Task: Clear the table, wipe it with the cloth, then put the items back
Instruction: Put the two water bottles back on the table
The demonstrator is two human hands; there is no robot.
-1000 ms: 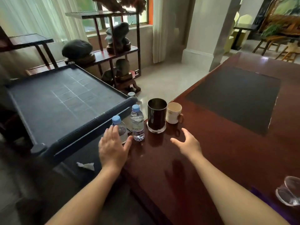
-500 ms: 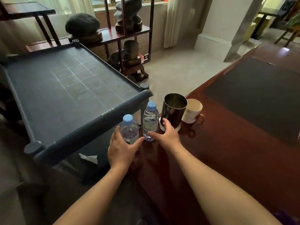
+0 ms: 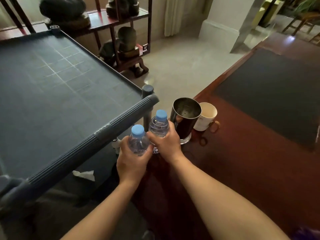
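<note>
Two small clear water bottles with blue caps stand at the near-left corner of the dark red wooden table (image 3: 251, 167). My left hand (image 3: 131, 161) is wrapped around the nearer water bottle (image 3: 137, 141). My right hand (image 3: 167, 143) grips the farther water bottle (image 3: 159, 124). Just right of them stands a shiny black metal canister (image 3: 184, 122), open at the top, and behind it a white mug (image 3: 206, 116) with a handle. No cloth is in sight on the table.
A grey plastic cart (image 3: 110, 127) with a flat top tray stands left of the table, its handle bar close to the bottles. A white crumpled tissue (image 3: 84, 174) lies on its lower shelf. A dark inlay panel (image 3: 270, 94) covers the table's far part. A wooden shelf with stones stands behind.
Both hands went from hovering open to closing around the two bottles. The view has tilted down and moved closer to the table corner.
</note>
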